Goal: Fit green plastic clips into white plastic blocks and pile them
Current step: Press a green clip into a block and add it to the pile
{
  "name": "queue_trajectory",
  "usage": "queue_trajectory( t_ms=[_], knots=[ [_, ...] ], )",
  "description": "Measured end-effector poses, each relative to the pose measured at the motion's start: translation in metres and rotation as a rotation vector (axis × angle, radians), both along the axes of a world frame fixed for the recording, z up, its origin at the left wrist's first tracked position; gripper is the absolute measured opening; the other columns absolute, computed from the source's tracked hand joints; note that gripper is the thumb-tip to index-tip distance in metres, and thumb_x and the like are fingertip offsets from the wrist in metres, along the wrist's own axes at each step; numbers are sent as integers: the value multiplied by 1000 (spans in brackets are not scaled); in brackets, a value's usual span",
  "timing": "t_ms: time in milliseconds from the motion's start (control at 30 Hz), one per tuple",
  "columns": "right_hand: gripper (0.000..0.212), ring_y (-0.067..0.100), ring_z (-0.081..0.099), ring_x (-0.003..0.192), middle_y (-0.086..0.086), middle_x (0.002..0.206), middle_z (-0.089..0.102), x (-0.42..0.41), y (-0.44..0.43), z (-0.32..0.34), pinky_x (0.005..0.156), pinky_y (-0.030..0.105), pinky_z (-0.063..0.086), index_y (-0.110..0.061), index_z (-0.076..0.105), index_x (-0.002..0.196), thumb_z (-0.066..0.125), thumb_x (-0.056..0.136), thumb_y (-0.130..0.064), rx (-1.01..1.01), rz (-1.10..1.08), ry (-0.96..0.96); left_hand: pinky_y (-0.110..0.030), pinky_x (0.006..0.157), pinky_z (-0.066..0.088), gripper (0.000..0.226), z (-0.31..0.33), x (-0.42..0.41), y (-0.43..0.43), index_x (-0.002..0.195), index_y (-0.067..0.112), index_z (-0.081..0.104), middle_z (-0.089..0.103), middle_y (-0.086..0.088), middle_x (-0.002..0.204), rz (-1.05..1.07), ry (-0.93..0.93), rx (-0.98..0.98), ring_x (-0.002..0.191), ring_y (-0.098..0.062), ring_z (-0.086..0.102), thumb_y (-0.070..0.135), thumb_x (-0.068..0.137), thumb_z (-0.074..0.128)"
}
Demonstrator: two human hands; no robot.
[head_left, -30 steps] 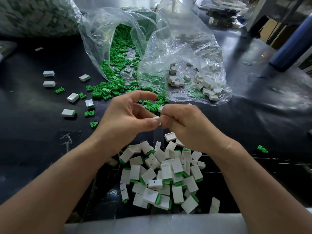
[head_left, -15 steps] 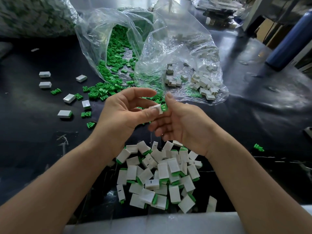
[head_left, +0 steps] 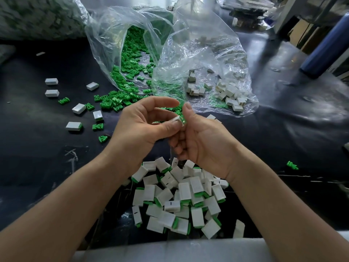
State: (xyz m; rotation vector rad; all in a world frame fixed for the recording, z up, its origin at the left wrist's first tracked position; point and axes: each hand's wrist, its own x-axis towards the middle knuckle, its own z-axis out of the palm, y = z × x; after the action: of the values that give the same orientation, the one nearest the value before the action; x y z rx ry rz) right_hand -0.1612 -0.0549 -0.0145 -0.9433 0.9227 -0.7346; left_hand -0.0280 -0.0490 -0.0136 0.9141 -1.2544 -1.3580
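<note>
A small white block (head_left: 177, 119) with a green clip (head_left: 182, 119) at its end sits mid-frame. Below it, near the bottom edge, lies a jumbled pile of fitted blocks (head_left: 181, 197). Loose green clips (head_left: 130, 72) and bare white blocks (head_left: 230, 93) spill across the upper centre.

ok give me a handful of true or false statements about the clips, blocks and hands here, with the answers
1. Both hands meet on one white block with a green clip at its end. True.
2. The loose green clips spill from a cardboard box. False: they spill from a clear plastic bag.
3. The pile of assembled blocks lies below the hands, near the table's front edge. True.
4. The right hand rests flat on the table. False: it is raised, at the block.
5. A single green clip lies apart on the right. True.
</note>
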Motion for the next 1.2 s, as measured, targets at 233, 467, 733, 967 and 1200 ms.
queue_trajectory(
  t_ms=[233, 467, 733, 967, 1200],
  knots=[
    [47, 9, 50, 51, -1, 58, 58, -2, 1, 1, 54, 23, 38, -12, 55, 70, 32, 94, -45, -56, -9, 19, -18, 55, 51, 31, 2, -1, 1, 91, 13, 64, 67, 3, 63, 26, 19, 9, 55, -10, 58, 11, 60, 66],
    [41, 7, 50, 50, -4, 57, 58, -2, 2, -2, 48, 19, 37, -15, 57, 72, 38, 91, -46, -141, -30, 144, -24, 64, 53, 28, 3, 0, 0, 87, 14, 65, 65, -8, 77, 25, -3, 48, 66, -17, 59, -12, 79, 56],
    [43, 1, 45, 46, -10, 52, 52, 3, 6, -6, 47, 16, 36, -19, 53, 68, 33, 95, -45, -302, -123, 338, -24, 54, 52, 33, 1, -4, 1, 94, 7, 61, 65, -9, 68, 19, 54, 56, 53, -18, 58, -20, 77, 51],
    [44, -4, 41, 50, -21, 48, 47, 7, 4, -13, 59, 21, 30, -26, 50, 59, 33, 93, -48, -436, -204, 470, -19, 58, 52, 38, -1, -7, 1, 98, 10, 59, 66, -3, 64, 34, 110, 75, 57, -13, 61, -21, 77, 51],
    [42, 6, 44, 65, -11, 67, 46, 9, 6, -13, 66, 28, 34, -22, 56, 75, 30, 96, -47, -499, -211, 615, -20, 56, 52, 39, -2, -9, 3, 96, 9, 60, 64, -7, 66, 37, 157, 92, 56, -14, 61, -22, 76, 49]
  ],
)
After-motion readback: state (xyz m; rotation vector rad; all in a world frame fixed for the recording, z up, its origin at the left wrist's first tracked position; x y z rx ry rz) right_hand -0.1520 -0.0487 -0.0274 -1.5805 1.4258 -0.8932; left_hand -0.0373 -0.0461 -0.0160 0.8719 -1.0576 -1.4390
